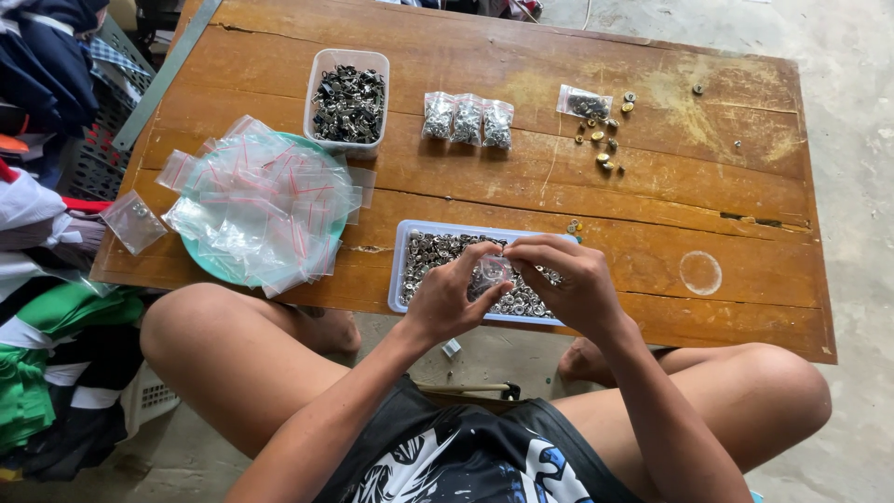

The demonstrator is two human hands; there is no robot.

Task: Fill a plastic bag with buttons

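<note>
My left hand (452, 296) and my right hand (568, 279) meet over a shallow clear tray (402, 259) full of small silver metal fasteners at the table's near edge. Together they pinch a small clear plastic bag (492, 271) that holds a few silver pieces. The fingers of both hands close on the bag's top edge. A teal plate (207, 264) to the left carries a heap of empty little zip bags (261, 200) with red strips.
A wooden table (708, 214) holds a clear tub of dark metal parts (347, 98), three filled small bags (467, 119), and a bag with loose brass pieces (596, 121) scattered nearby. One bag (133, 220) lies at the left edge. Clothes pile at the left; my knees sit below.
</note>
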